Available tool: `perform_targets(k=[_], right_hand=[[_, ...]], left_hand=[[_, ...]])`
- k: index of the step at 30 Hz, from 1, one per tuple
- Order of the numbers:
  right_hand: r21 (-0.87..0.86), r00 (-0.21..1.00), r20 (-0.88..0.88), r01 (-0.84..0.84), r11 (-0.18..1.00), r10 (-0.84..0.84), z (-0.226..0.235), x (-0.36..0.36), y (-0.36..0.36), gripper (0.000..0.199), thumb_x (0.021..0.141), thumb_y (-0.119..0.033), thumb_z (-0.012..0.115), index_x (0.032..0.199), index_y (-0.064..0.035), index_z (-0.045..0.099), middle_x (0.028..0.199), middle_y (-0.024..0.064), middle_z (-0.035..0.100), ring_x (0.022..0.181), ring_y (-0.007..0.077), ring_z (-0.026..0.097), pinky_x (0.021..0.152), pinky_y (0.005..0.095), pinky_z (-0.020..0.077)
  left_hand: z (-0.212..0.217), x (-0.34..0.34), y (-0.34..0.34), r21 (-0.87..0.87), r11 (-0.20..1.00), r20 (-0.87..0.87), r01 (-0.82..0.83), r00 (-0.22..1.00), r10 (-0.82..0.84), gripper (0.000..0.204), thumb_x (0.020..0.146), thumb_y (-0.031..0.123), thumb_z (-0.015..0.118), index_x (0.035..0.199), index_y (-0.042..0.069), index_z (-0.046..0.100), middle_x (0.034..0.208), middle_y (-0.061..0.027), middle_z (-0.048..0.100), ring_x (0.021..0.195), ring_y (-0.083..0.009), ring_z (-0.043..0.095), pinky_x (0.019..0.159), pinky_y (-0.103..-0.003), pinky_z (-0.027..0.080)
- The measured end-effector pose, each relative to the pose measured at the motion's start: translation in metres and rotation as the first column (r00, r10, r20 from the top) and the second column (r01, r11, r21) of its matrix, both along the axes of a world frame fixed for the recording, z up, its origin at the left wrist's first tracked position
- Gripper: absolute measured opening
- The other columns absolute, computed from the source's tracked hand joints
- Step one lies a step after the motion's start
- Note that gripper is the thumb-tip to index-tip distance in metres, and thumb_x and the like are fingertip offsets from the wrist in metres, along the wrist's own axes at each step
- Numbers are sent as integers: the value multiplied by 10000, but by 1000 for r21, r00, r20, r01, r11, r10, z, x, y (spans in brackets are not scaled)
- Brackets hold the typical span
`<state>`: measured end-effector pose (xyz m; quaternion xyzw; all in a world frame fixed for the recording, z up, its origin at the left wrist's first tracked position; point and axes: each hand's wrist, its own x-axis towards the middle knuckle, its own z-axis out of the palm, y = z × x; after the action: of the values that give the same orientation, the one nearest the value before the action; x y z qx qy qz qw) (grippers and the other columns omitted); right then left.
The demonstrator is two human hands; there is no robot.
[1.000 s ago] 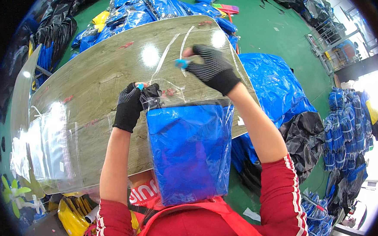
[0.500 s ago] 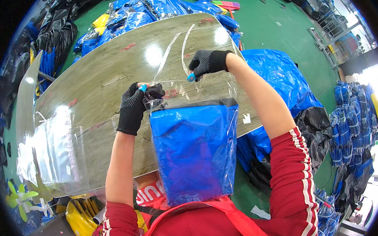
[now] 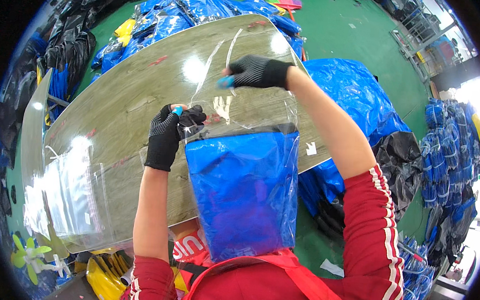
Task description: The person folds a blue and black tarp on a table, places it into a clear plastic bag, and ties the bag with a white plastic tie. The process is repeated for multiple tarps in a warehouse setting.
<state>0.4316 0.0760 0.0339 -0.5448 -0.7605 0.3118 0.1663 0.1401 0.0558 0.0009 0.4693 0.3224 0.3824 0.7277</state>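
A clear plastic bag with a folded blue sheet (image 3: 240,188) inside lies across the near edge of the table, against my body. Its dark-edged top end points away from me. My left hand (image 3: 165,140), in a black dotted glove with bare thumb tip and blue finger band, pinches the bag's upper left corner. Above the bag's top edge hovers my right hand (image 3: 251,72), gloved alike; motion blurs its fingers, so their grip is unclear. A pale strip (image 3: 233,46) runs beside its fingertips, another pale strip (image 3: 207,68) lies farther left. A whitish patch (image 3: 221,108) shows below.
The wood-patterned table (image 3: 117,98) has a stack of clear bags (image 3: 70,192) at its left. Blue packages (image 3: 204,7) are heaped beyond it. At the right are a large blue sheet (image 3: 342,90), black plastic (image 3: 399,160) and tied blue bundles (image 3: 443,157). A green fan (image 3: 29,255) stands lower left.
My right hand has moved left and slightly away from me, over the pale strip. A whitish patch now shows below it. My left hand keeps its pinch on the bag corner.
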Motion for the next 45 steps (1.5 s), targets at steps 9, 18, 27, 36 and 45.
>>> perform_targets(k=[9, 18, 27, 36, 45], right_hand=[[-388, 965, -167, -255, 886, 204, -22, -13, -6, 240, 785, -263, 709, 738, -28, 715, 737, 84, 716, 613, 123, 655, 580, 300, 495], [-382, 984, -177, -95, 919, 29, 5, 9, -46, 229, 779, -148, 680, 931, 18, 718, 793, 126, 722, 694, 138, 685, 657, 291, 537], [271, 873, 313, 296, 916, -375, 39, -38, -117, 198, 826, -278, 617, 934, -137, 705, 828, 144, 676, 799, 347, 648, 703, 452, 510], [166, 729, 551, 381, 910, -406, 44, -57, -89, 193, 811, -188, 560, 874, -101, 720, 893, 179, 688, 864, 357, 667, 768, 470, 522], [87, 666, 520, 582, 808, -535, -19, -62, -53, 248, 833, -173, 518, 939, -84, 724, 993, 197, 682, 940, 364, 662, 791, 456, 534]], left_hand=[[-8, -10, 4, -40, 999, -30, -35, 999, 34, 218, 971, 189, 498, 1028, 6, 601, 976, -168, 674, 887, -259, 681, 788, -361, 554], [8, -8, 7, 10, 1000, -252, 17, 968, -14, 233, 944, 216, 535, 1019, 25, 644, 983, -99, 682, 789, -176, 668, 661, -287, 540], [58, -21, 0, -254, 949, 20, 185, 982, -186, 298, 913, 230, 590, 1092, -8, 588, 1130, -192, 652, 784, -202, 679, 687, -301, 565], [11, 2, -11, -59, 998, -81, -14, 997, 9, 226, 904, 162, 610, 995, -42, 579, 1089, -229, 645, 1002, -313, 652, 898, -379, 528], [-15, 20, 34, 488, 547, -870, 681, 428, 244, 263, 906, 246, 568, 959, 26, 702, 937, -163, 699, 857, -286, 677, 736, -356, 517]])
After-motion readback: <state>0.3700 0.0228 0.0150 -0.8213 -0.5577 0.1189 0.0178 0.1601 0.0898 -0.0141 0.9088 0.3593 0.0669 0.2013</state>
